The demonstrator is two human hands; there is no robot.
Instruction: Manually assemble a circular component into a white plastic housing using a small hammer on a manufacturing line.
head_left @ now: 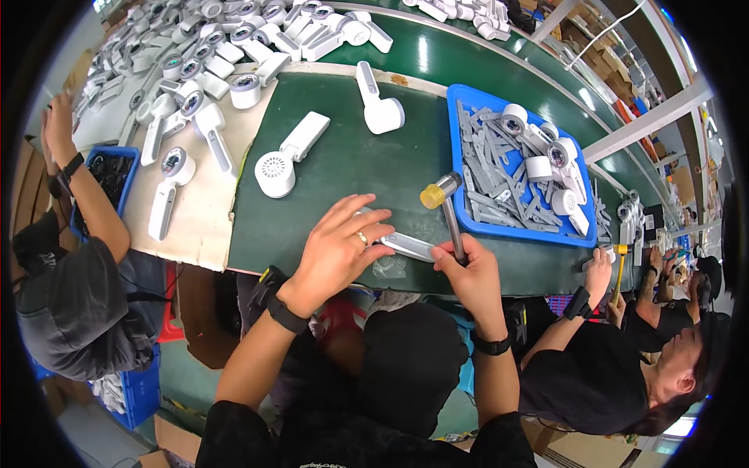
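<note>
My left hand (339, 246) lies palm down over a white fan handle (407, 245), its fingers bent around one end. Whatever is under the palm stays hidden. My right hand (472, 274) grips a small mallet (454, 226) upright; its head has a yellow face pointing left. The right thumb and fingertips also touch the other end of the fan handle. Beyond my left hand, a white handheld fan (276, 173) lies with its round grille up. Another handheld fan (383, 115) rests farther back on the green table.
A blue tray (455, 132) at right holds grey strips and several fans. Many fans (226, 47) are heaped at the far left, beside cardboard (195, 226). Co-workers sit on both sides; the right one (589, 374) holds a yellow hammer (619, 273). Clear plastic (389, 267) lies near the table edge.
</note>
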